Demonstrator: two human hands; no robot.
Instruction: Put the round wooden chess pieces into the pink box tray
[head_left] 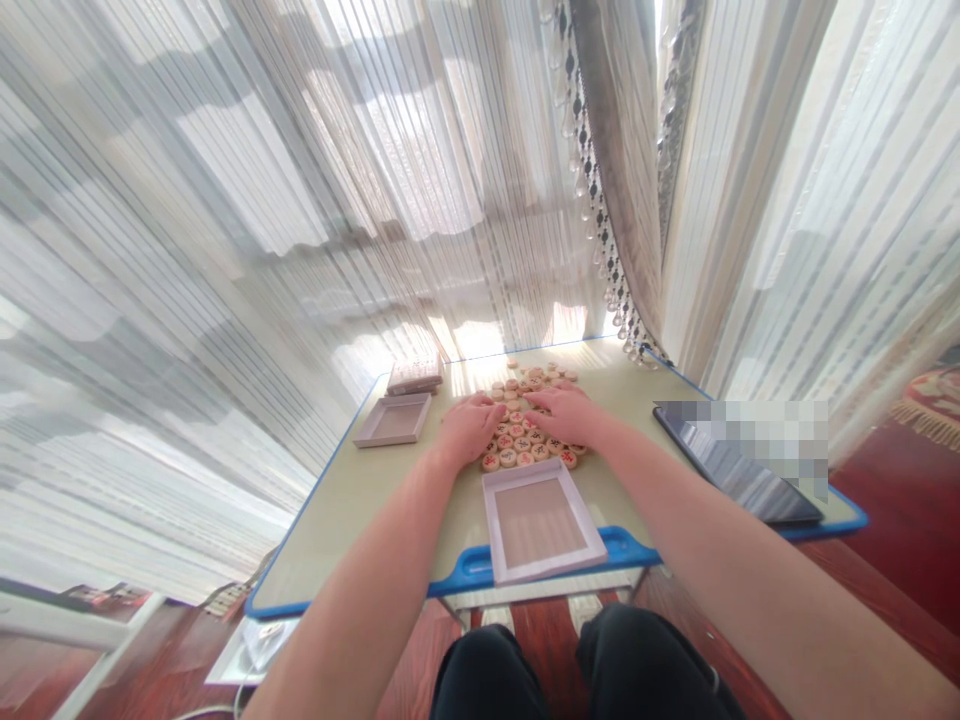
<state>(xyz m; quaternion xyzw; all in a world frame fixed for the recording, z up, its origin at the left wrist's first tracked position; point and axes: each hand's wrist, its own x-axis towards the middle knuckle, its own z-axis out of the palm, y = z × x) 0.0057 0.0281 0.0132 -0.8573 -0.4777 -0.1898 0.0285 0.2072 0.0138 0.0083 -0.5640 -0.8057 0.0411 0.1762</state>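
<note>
Many round wooden Chinese chess pieces (517, 432), marked with red and black characters, lie in a cluster on the table (360, 510). My left hand (471, 425) rests at the cluster's left side, fingers stretched over the pieces. On the right side my right hand (564, 410) lies flat with its fingers spread across other pieces. Neither hand grips a piece that I can see; those under the palms are hidden. Directly in front of the pieces sits a shallow white box tray (491, 530), reaching over the table's near edge.
A second shallow box part (360, 437) lies at the left, with a flat stacked bundle (415, 374) behind it. A dark tablet (739, 470) is at the right, partly pixelated. Striped curtains (337, 200) hang against the table's far side. My knees (487, 675) are below the near edge.
</note>
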